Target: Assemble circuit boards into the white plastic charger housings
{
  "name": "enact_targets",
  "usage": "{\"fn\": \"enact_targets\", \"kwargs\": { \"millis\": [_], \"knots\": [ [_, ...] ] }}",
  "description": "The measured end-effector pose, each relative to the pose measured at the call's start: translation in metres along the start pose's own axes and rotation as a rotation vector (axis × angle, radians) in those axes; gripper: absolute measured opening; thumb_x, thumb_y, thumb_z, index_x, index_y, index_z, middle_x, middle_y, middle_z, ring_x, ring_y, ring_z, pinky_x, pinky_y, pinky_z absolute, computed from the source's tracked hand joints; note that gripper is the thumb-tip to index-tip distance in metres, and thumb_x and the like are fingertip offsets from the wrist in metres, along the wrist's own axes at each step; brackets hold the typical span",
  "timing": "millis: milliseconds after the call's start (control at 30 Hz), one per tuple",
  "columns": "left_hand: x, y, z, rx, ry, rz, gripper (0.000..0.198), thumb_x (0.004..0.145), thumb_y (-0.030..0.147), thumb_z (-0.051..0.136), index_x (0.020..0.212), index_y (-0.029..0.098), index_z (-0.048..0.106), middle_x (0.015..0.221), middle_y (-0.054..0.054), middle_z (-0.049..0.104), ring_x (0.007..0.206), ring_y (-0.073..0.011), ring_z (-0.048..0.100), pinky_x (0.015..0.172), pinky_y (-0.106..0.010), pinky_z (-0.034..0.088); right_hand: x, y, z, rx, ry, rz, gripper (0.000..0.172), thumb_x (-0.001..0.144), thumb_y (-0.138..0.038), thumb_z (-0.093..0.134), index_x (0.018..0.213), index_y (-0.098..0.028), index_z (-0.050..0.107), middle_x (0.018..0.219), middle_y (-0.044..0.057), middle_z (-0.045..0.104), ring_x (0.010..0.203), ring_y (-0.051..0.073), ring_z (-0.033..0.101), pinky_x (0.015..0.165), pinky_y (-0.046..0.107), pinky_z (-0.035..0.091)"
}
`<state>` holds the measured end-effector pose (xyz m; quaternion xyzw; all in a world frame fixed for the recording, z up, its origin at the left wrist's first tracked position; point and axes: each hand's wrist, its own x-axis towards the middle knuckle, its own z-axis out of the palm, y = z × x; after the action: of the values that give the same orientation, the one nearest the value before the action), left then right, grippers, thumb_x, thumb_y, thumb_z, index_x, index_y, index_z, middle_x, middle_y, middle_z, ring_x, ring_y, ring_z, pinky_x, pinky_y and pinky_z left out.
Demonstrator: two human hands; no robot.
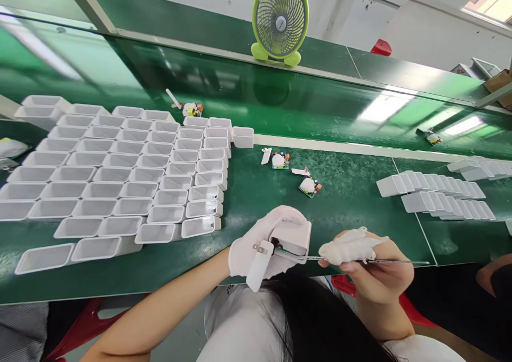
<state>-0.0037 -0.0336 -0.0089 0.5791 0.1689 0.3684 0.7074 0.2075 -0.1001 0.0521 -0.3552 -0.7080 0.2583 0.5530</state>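
Observation:
My left hand (272, 239), in a white glove, is wrapped round a white plastic housing (294, 236) above the bench's front edge. Out of the housing's open side hangs a white plug piece (260, 266) with metal prongs, and a bit of green circuit board shows inside. My right hand (372, 276) has white coverings on some fingers and pinches thin metal tweezers (394, 261). Their tips reach the housing's opening; what they touch there is too small to tell. Beyond my hands lie two circuit boards (310, 186) with white plug pieces attached.
Rows of white open-topped housings (132, 175) cover the bench at left. More housings (432, 186) lie in rows at right. Another circuit board (192, 109) rests behind the left rows. A green fan (280, 23) stands on the shelf. Part of another person (490, 276) shows at far right.

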Motion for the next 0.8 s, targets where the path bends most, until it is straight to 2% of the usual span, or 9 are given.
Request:
{"fn": "enact_targets", "kwargs": {
  "millis": [167,267,400,600,700,800],
  "knots": [
    [-0.001,-0.002,-0.003,-0.027,-0.048,-0.009,0.058,0.079,0.059,0.072,0.123,0.021,0.062,0.122,-0.012,0.061,0.101,-0.028,0.064,0.087,-0.04,0.053,0.014,-0.005,0.005,0.028,-0.091,-0.007,0.018,0.092,-0.011,0.068,0.105,-0.022,0.072,0.084,0.004,0.08,0.066,0.018,0.074,0.059,0.029,0.061],
    [-0.002,0.0,-0.001,-0.061,-0.045,-0.063,0.062,0.075,0.057,0.077,0.122,0.021,0.061,0.109,-0.009,0.064,0.097,-0.0275,0.064,0.084,-0.038,0.054,0.017,-0.006,0.004,-0.042,-0.116,-0.033,0.009,0.094,-0.014,0.067,0.099,-0.02,0.072,0.08,0.005,0.08,0.064,0.017,0.073,0.056,0.028,0.059],
    [-0.004,0.001,0.001,-0.126,-0.049,-0.138,0.057,0.078,0.053,0.076,0.122,0.022,0.057,0.093,-0.004,0.063,0.083,-0.0226,0.064,0.077,-0.036,0.054,0.017,-0.007,0.004,-0.097,-0.126,-0.03,0.005,0.095,-0.016,0.066,0.093,-0.018,0.071,0.076,0.006,0.079,0.065,0.017,0.072,0.057,0.027,0.059],
    [-0.005,-0.005,0.0,-0.176,-0.078,-0.09,0.059,0.079,0.052,0.077,0.125,0.022,0.056,0.1,-0.005,0.062,0.081,-0.0198,0.062,0.071,-0.032,0.053,0.016,-0.006,0.005,-0.112,-0.122,-0.033,0.004,0.093,-0.015,0.067,0.09,-0.018,0.069,0.074,0.006,0.078,0.06,0.017,0.07,0.054,0.028,0.058],
    [-0.005,-0.005,0.002,-0.168,-0.075,-0.097,0.053,0.081,0.045,0.077,0.125,0.023,0.055,0.089,-0.002,0.062,0.076,-0.0188,0.061,0.068,-0.03,0.052,0.017,-0.006,0.005,-0.13,-0.148,-0.021,0.005,0.093,-0.016,0.067,0.091,-0.019,0.07,0.075,0.006,0.079,0.059,0.018,0.071,0.053,0.029,0.058],
    [-0.005,-0.004,0.005,-0.113,-0.025,-0.083,0.051,0.079,0.032,0.08,0.123,0.022,0.057,0.088,-0.002,0.064,0.074,-0.0177,0.063,0.068,-0.029,0.052,0.017,-0.006,0.006,-0.157,-0.16,-0.007,0.005,0.093,-0.016,0.067,0.091,-0.02,0.07,0.077,0.006,0.079,0.06,0.018,0.071,0.053,0.029,0.058]
  ]
}}
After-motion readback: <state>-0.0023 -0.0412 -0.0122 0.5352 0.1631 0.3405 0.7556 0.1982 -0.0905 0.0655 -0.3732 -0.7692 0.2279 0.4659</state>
